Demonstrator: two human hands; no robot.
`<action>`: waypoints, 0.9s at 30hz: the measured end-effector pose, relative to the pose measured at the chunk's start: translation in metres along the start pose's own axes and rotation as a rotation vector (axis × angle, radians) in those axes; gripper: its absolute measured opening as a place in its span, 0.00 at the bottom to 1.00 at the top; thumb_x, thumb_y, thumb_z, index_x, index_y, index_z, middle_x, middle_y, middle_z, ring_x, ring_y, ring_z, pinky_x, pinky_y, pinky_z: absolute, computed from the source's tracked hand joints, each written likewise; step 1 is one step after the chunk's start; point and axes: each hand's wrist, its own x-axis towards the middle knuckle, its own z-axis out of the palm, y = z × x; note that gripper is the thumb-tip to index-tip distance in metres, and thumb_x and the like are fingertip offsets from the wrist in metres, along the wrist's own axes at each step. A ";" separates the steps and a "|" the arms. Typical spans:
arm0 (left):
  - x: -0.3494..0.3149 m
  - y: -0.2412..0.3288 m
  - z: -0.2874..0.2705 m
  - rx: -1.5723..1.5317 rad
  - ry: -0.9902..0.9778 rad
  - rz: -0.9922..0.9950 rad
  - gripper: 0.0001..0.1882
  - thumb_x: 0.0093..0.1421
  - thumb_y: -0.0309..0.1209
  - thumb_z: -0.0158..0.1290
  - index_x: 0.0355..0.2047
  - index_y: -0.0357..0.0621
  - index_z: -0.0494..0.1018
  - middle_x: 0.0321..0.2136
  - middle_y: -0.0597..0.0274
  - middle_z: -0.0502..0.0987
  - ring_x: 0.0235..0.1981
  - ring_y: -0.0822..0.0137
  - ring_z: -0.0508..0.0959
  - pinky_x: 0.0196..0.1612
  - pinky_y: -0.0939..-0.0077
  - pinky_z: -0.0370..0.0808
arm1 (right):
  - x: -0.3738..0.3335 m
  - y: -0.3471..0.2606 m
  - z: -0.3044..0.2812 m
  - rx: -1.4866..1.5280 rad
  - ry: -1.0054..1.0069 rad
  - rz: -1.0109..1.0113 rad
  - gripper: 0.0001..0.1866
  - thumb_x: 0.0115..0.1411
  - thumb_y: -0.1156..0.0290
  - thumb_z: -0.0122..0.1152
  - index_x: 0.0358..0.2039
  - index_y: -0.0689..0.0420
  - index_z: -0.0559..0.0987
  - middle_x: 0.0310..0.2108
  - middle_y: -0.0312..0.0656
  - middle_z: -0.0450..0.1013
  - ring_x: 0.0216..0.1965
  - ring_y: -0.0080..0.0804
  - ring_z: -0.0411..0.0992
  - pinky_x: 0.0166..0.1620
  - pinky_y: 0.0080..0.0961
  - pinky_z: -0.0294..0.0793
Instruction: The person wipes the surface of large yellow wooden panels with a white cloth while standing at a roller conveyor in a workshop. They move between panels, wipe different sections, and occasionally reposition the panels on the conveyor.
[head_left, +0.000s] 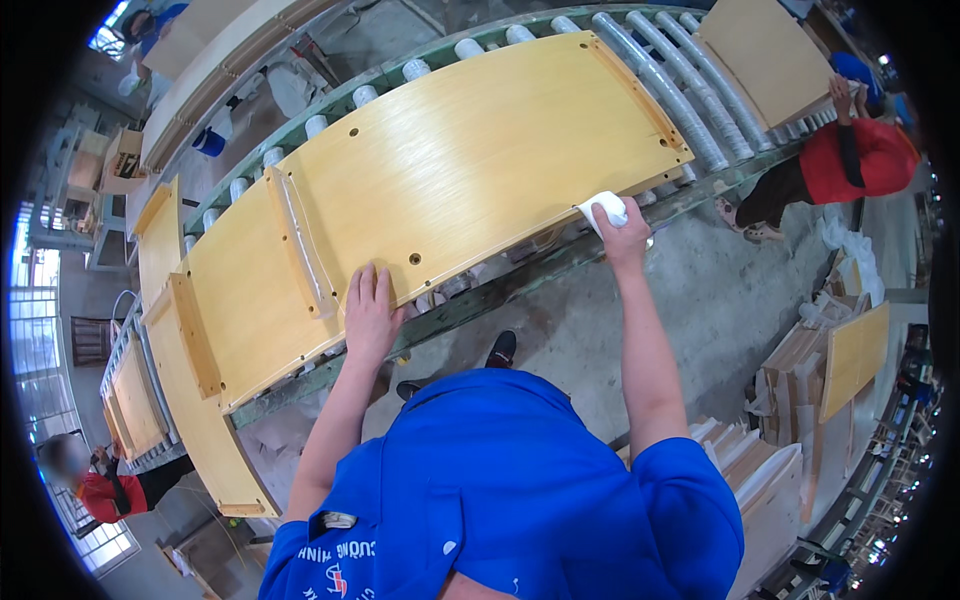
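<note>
A long, light yellow wooden panel [480, 150] with several drilled holes lies on the roller conveyor [660, 85] in front of me. Wooden strips cross it at its right end and left of its middle. My right hand [622, 236] is closed around a white cloth [603, 212], which touches the panel's near edge toward the right. My left hand [371, 312] rests with fingers stretched out on the near edge, just right of the middle wooden strip [297, 243].
Another yellow panel [200, 440] lies at the left. A person in red [860, 160] stands at the far right beside a raised board [765, 55]; another person in red [105, 495] is at lower left. Wrapped board stacks [790, 400] stand on the floor at right.
</note>
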 end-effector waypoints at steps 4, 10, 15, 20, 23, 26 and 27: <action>0.000 0.002 0.001 -0.009 0.004 -0.023 0.36 0.47 0.31 0.60 0.56 0.38 0.60 0.58 0.47 0.59 0.60 0.48 0.57 0.62 0.60 0.57 | 0.011 0.011 -0.005 -0.001 0.038 0.007 0.18 0.49 0.60 0.68 0.32 0.60 0.75 0.26 0.47 0.76 0.29 0.39 0.76 0.34 0.32 0.73; 0.001 0.005 0.001 -0.037 0.009 -0.050 0.35 0.47 0.31 0.61 0.56 0.40 0.61 0.58 0.49 0.59 0.61 0.49 0.57 0.63 0.61 0.57 | 0.039 0.042 -0.026 -0.025 0.140 0.022 0.18 0.49 0.60 0.68 0.32 0.61 0.75 0.27 0.48 0.75 0.30 0.39 0.76 0.35 0.33 0.73; 0.003 0.008 -0.002 -0.014 -0.011 -0.052 0.36 0.47 0.30 0.61 0.56 0.40 0.60 0.58 0.49 0.58 0.61 0.50 0.56 0.63 0.61 0.57 | 0.070 0.071 -0.045 -0.057 0.244 0.041 0.18 0.50 0.59 0.68 0.32 0.61 0.75 0.28 0.48 0.75 0.31 0.42 0.75 0.35 0.34 0.73; 0.005 0.011 -0.005 -0.019 -0.013 -0.047 0.36 0.46 0.29 0.62 0.55 0.39 0.60 0.57 0.48 0.58 0.60 0.48 0.57 0.62 0.60 0.58 | 0.103 0.095 -0.063 -0.138 0.316 0.071 0.21 0.50 0.56 0.66 0.33 0.60 0.75 0.29 0.50 0.76 0.33 0.48 0.75 0.37 0.38 0.72; 0.006 0.013 -0.006 -0.027 -0.008 -0.036 0.37 0.45 0.29 0.63 0.55 0.39 0.60 0.57 0.47 0.59 0.60 0.47 0.57 0.61 0.60 0.58 | 0.117 0.103 -0.070 -0.178 0.350 0.074 0.20 0.50 0.55 0.66 0.33 0.59 0.75 0.30 0.51 0.76 0.33 0.50 0.75 0.36 0.39 0.72; 0.005 0.012 -0.006 -0.022 -0.008 -0.035 0.37 0.45 0.29 0.63 0.55 0.38 0.59 0.57 0.46 0.59 0.60 0.46 0.57 0.61 0.59 0.59 | 0.125 0.105 -0.073 -0.206 0.358 0.096 0.20 0.50 0.55 0.66 0.32 0.59 0.75 0.29 0.50 0.75 0.33 0.50 0.74 0.36 0.39 0.71; 0.005 0.012 -0.007 -0.022 -0.007 -0.034 0.38 0.45 0.29 0.63 0.55 0.38 0.59 0.57 0.46 0.59 0.60 0.46 0.57 0.61 0.59 0.59 | 0.128 0.106 -0.075 -0.215 0.364 0.099 0.19 0.50 0.55 0.66 0.32 0.59 0.75 0.29 0.50 0.75 0.33 0.50 0.74 0.36 0.39 0.71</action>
